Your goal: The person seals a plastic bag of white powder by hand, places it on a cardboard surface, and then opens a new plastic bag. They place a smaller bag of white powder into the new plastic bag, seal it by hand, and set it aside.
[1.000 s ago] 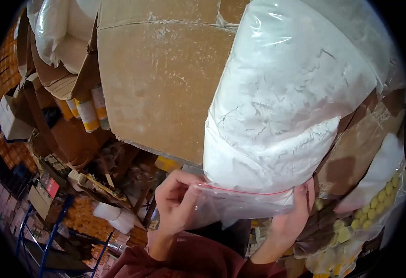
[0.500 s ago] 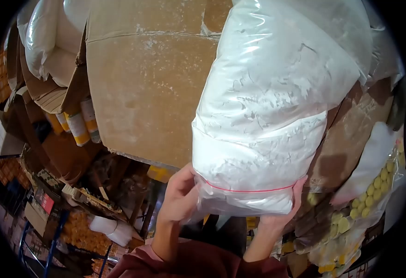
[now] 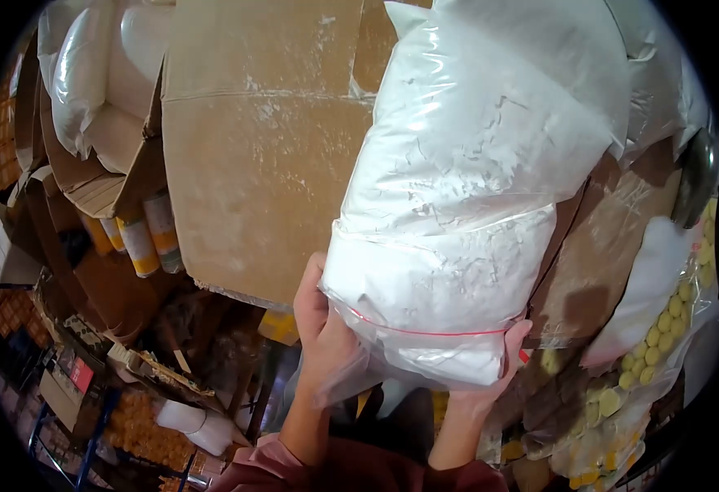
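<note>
1. White-flecked cardboard (image 3: 253,180) spreads toward eleven o'clock; an open box (image 3: 89,168) sits at ten.
2. The white bag (image 3: 466,197) lies from centre toward one o'clock, its red line (image 3: 425,331) crossing the near end.
3. Hands apart: left hand (image 3: 326,332) clamps the bag's seven-o'clock corner, right hand (image 3: 490,373) its five-o'clock corner.

from the person's head, the one camera faces forward and down, near the left hand (image 3: 324,332) and right hand (image 3: 490,381) low in its round view.
</note>
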Action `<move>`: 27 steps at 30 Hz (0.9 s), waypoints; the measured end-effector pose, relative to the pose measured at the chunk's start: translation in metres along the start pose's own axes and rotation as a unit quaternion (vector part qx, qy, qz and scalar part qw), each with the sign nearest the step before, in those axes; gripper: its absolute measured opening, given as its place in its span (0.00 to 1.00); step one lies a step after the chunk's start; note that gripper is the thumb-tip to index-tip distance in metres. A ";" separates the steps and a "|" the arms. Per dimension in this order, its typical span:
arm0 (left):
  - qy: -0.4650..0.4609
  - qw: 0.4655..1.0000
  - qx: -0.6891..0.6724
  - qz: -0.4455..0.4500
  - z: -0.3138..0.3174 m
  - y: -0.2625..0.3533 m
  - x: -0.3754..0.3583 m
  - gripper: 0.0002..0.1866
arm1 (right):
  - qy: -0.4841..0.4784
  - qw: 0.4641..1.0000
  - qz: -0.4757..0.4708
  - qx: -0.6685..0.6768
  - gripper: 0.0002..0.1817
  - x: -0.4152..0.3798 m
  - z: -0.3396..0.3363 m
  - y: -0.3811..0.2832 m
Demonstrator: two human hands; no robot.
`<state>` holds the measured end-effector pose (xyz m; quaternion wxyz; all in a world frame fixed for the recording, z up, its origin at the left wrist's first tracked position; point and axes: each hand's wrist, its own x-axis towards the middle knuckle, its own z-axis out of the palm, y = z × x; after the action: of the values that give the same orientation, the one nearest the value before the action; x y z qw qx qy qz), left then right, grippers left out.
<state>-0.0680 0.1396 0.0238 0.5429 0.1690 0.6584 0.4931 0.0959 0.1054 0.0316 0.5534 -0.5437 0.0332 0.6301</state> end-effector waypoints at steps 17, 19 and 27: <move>-0.134 0.974 0.178 0.046 0.005 0.065 0.053 0.05 | -0.020 0.774 -0.349 -0.528 0.06 0.024 0.013 -0.028; -0.109 0.980 0.164 0.008 0.015 0.065 0.050 0.05 | 0.011 0.816 -0.323 -0.480 0.05 0.022 0.021 -0.022; -0.068 0.986 0.010 -0.151 0.004 0.035 0.022 0.06 | 0.068 0.863 -0.214 -0.453 0.04 0.035 0.023 -0.008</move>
<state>-0.0833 0.1744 0.0408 0.6534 0.1058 0.6425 0.3862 0.0938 0.1464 0.0207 0.3639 -0.7696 -0.3359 0.4031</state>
